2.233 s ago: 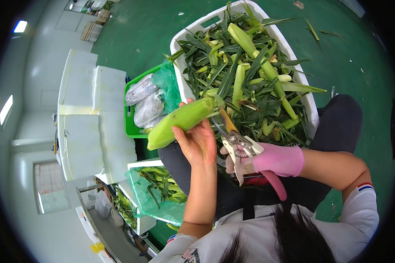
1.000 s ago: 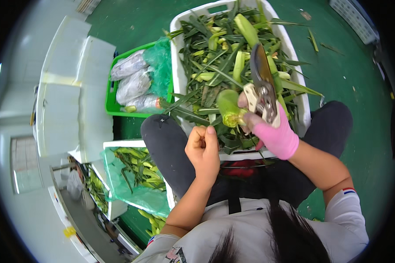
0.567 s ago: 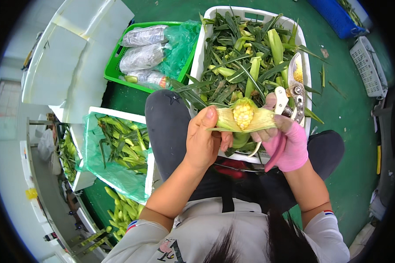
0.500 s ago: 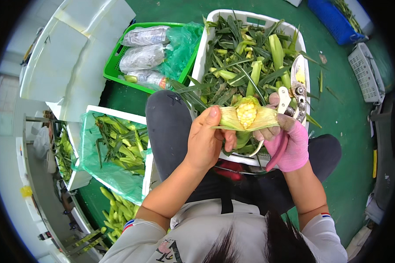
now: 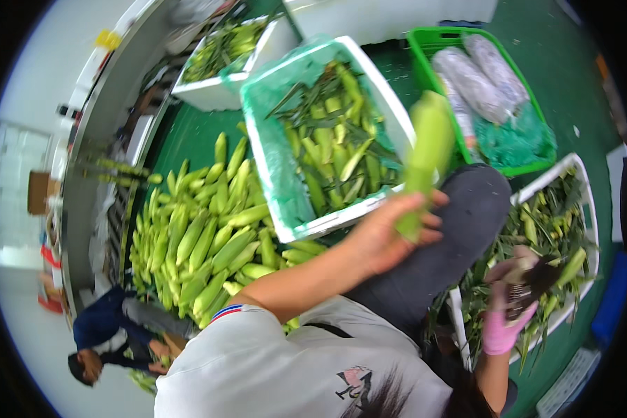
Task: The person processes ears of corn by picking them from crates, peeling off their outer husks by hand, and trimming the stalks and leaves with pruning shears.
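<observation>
My left hand [image 5: 397, 226] is closed around the lower end of a green corn cob in its husk [image 5: 430, 136]. The cob stands nearly upright over my left knee, its top blurred by motion. Off to the right, my right hand [image 5: 505, 306], in a pink glove with soiled fingers, is closed on pruning shears [image 5: 533, 282], which look dark and blurred. Below that hand lies the white crate [image 5: 592, 244] of leaves and husk trimmings. Ahead of my left forearm sits a white foam box [image 5: 390, 104] lined with green plastic and partly filled with trimmed husk pieces.
A big heap of unhusked corn [image 5: 202, 237] covers the floor at left. Far right, a green basket [image 5: 494, 167] holds wrapped packs. Another foam box [image 5: 209, 97] stands farther back. A co-worker [image 5: 111, 334] bends beside the heap at lower left.
My view has swung left, bringing in the corn heap and a co-worker. The partly peeled cob is no longer between my hands; my left hand holds an unpeeled one, and my hands are farther apart.
</observation>
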{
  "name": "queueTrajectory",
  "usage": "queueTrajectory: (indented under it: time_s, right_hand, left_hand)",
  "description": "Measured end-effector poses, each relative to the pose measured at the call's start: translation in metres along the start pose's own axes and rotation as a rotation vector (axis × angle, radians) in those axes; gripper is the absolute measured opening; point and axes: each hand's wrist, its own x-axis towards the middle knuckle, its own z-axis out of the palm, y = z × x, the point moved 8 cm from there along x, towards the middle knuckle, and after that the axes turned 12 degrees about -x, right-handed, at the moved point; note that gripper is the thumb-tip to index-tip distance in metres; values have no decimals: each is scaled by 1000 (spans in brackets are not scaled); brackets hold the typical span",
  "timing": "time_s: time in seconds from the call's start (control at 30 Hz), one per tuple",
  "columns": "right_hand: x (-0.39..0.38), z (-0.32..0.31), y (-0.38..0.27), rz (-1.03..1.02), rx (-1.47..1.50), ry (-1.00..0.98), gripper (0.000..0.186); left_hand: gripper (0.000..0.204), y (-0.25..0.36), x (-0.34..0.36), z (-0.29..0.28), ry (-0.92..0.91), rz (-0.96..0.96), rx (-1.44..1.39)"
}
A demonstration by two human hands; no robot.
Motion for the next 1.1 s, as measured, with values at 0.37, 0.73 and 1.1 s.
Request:
queueTrajectory:
  time_s: [0.37,0.73,1.1]
  right_hand:
    - [-39,-58,143,481,244,228,43]
    - [-101,-57,170,677,350,299,52]
    - [-114,-21,156,774,646,271,44]
  left_hand:
    - [68,256,-219,-231,1424,1306,742]
    - [46,179,23,-464,1548,-60,1169]
    - [77,185,27,-353,1009,-325,1280]
